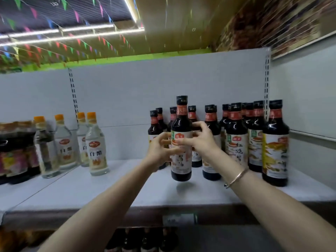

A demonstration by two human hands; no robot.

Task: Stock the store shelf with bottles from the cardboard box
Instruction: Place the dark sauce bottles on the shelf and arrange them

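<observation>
A dark soy sauce bottle (181, 124) with a black cap and pale label hangs upright just above the white shelf (109, 186), its shadow under it. My left hand (160, 151) grips its left side at label height. My right hand (200, 139), a bracelet on its wrist, holds the right side with fingers around the shoulder. Behind and to the right stand several matching dark bottles (274, 142) in rows. The cardboard box is out of view.
Clear vinegar bottles with orange caps (96, 144) stand at the left of the shelf, and dark jars (16, 151) at the far left. More dark bottles (145, 240) sit on the shelf below. A price tag (179, 219) is on the shelf's front edge.
</observation>
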